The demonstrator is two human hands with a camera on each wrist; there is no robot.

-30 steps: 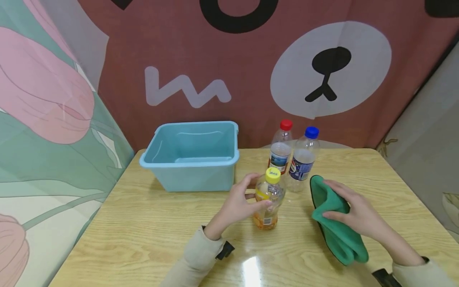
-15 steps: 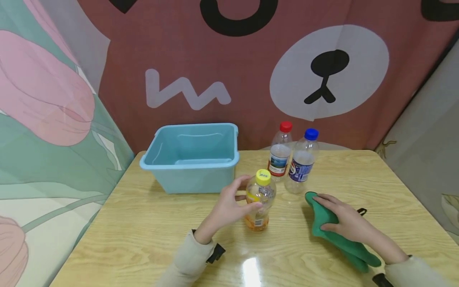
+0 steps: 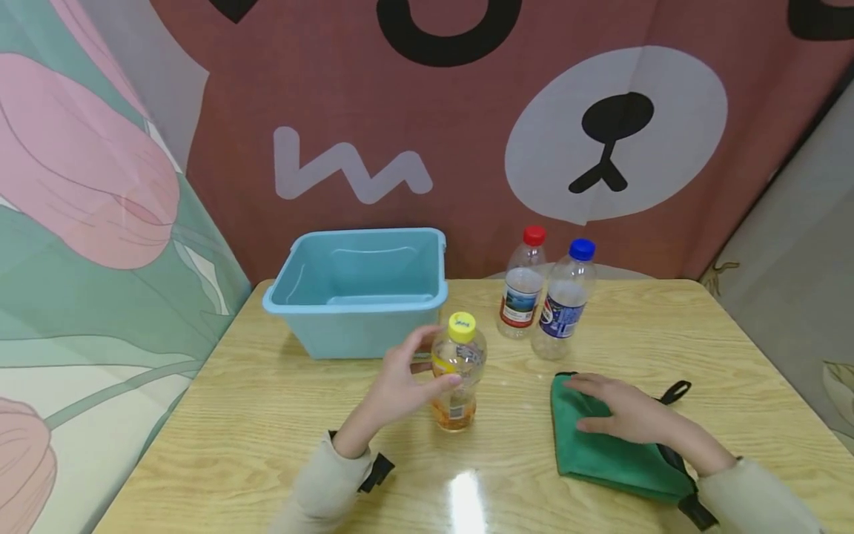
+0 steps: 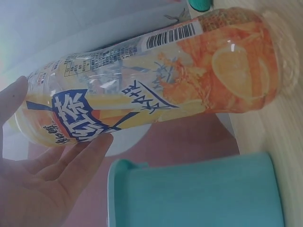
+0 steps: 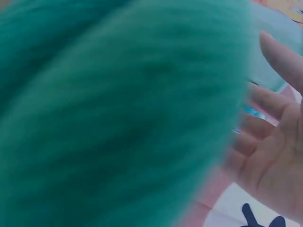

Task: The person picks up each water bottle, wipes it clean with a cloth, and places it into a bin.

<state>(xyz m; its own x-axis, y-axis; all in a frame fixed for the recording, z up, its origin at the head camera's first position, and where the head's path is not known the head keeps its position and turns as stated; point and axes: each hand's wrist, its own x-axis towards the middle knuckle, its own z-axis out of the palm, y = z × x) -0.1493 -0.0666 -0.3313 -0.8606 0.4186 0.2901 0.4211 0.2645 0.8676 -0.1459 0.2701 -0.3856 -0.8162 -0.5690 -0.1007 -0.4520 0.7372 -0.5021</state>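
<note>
My left hand (image 3: 400, 378) grips a yellow-capped plastic drink bottle (image 3: 457, 389) around its upper half, thumb on the near side. In the left wrist view the bottle (image 4: 156, 78) shows an orange-slice label and a barcode, its base close to the wooden table (image 4: 265, 137). My right hand (image 3: 627, 411) is over a green cloth (image 3: 587, 463) with dark edging and a black loop, fingers spread and relaxed. In the right wrist view, the blurred green cloth (image 5: 118, 118) fills most of the picture, while the palm and fingers (image 5: 267, 101) show beside it, not curled round it.
A blue plastic bin (image 3: 360, 330) stands at the back left, right behind my left hand. Toward the back right are two upright clear bottles, a red-capped bottle (image 3: 520, 297) and a blue-capped bottle (image 3: 563, 315). A patterned curtain (image 3: 467, 148) hangs behind the table.
My left hand has carried the yellow-capped bottle leftward, nearer the bin. The green cloth, earlier held folded by my right hand, has been lowered and let go and now lies spread flatter.
</note>
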